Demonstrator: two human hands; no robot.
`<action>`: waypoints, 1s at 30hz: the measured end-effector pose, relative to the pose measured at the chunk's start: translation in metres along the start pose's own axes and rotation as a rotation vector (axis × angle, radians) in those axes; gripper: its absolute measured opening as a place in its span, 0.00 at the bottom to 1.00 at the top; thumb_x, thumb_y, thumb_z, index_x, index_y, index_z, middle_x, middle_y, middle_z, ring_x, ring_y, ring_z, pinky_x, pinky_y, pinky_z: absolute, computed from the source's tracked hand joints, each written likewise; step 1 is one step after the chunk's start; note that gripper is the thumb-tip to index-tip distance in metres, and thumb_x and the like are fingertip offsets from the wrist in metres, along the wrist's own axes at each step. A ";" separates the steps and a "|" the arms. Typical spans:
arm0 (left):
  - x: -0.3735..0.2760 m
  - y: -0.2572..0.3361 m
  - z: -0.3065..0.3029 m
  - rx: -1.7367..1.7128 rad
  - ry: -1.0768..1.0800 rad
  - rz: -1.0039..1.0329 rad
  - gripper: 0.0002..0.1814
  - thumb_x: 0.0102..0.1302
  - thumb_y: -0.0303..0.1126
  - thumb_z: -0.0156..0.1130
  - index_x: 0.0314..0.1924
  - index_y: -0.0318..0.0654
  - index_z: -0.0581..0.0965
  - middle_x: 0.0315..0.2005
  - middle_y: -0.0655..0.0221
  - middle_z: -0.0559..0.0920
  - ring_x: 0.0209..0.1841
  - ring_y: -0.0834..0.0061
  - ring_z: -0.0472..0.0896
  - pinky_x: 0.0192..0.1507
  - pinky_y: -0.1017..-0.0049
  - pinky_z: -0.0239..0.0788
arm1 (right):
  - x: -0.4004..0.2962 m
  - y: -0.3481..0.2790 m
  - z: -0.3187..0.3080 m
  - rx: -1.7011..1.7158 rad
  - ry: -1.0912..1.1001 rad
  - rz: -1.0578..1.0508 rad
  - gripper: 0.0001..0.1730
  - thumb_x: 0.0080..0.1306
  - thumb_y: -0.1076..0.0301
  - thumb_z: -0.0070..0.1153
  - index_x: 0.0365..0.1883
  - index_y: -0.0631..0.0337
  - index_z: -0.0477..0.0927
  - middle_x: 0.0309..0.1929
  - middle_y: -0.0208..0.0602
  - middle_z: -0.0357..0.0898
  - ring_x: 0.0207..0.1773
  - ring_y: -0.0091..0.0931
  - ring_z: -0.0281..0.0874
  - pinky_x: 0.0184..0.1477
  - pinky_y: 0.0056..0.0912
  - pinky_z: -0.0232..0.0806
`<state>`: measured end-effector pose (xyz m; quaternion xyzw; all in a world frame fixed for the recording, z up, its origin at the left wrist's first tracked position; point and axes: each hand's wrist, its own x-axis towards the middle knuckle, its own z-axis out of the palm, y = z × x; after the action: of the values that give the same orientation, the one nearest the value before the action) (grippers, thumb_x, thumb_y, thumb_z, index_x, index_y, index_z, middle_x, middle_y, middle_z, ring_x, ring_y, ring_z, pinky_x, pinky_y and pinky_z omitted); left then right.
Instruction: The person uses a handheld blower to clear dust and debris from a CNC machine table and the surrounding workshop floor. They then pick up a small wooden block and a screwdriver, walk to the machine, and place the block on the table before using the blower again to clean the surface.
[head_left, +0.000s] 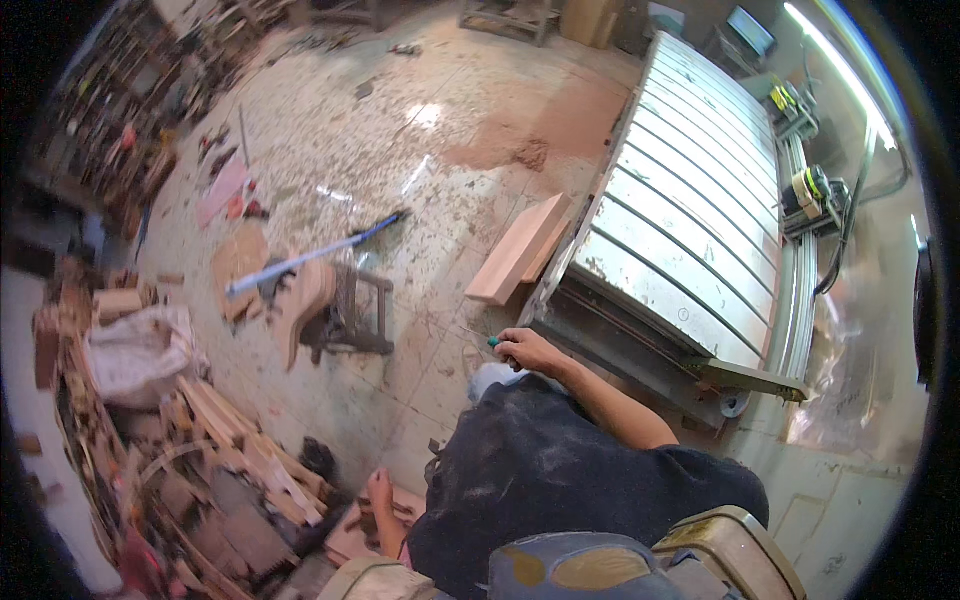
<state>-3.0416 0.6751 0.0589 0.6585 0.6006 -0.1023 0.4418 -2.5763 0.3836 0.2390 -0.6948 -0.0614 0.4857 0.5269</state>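
My right hand (521, 350) is closed around the teal handle of a screwdriver-like tool (493, 341), whose thin metal shaft points up and left over the tiled floor. At the lower left of my body hangs my left hand (381, 487), above some pale wooden boards; whether it holds anything cannot be made out. Ahead of my right hand, a thick wooden beam (517, 251) leans at the side of a slotted metal machine bed (675, 217).
Scrap wood (247, 442) is heaped at the lower left beside a white sack (142, 352). A wooden stool (367, 307) with a curved wood piece (307, 300) and a blue-white pole (300, 266) stands left of centre. Shavings and sawdust (555, 127) cover much of the floor.
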 end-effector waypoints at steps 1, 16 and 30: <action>0.018 0.036 -0.008 0.040 -0.080 0.022 0.25 0.67 0.43 0.59 0.55 0.30 0.78 0.46 0.60 0.84 0.43 0.71 0.82 0.45 0.69 0.72 | 0.006 -0.010 -0.011 0.045 0.036 -0.009 0.15 0.66 0.61 0.56 0.40 0.66 0.80 0.27 0.32 0.77 0.26 0.22 0.73 0.28 0.26 0.67; 0.188 0.440 -0.023 0.479 -0.409 0.401 0.26 0.67 0.45 0.60 0.55 0.29 0.79 0.45 0.52 0.84 0.45 0.67 0.84 0.50 0.69 0.74 | 0.135 -0.091 -0.105 0.624 0.630 0.045 0.12 0.72 0.58 0.53 0.37 0.59 0.78 0.27 0.28 0.76 0.24 0.18 0.71 0.27 0.25 0.69; 0.377 0.847 0.113 0.563 -0.653 0.670 0.22 0.68 0.40 0.62 0.51 0.27 0.80 0.40 0.57 0.85 0.35 0.73 0.84 0.39 0.74 0.75 | 0.266 -0.173 -0.161 0.940 0.910 0.116 0.06 0.65 0.70 0.54 0.38 0.63 0.76 0.28 0.34 0.78 0.24 0.22 0.74 0.25 0.26 0.70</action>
<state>-2.1531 0.9542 0.1309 0.8406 0.1389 -0.3118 0.4205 -2.2447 0.5093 0.2089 -0.5289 0.4240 0.1460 0.7205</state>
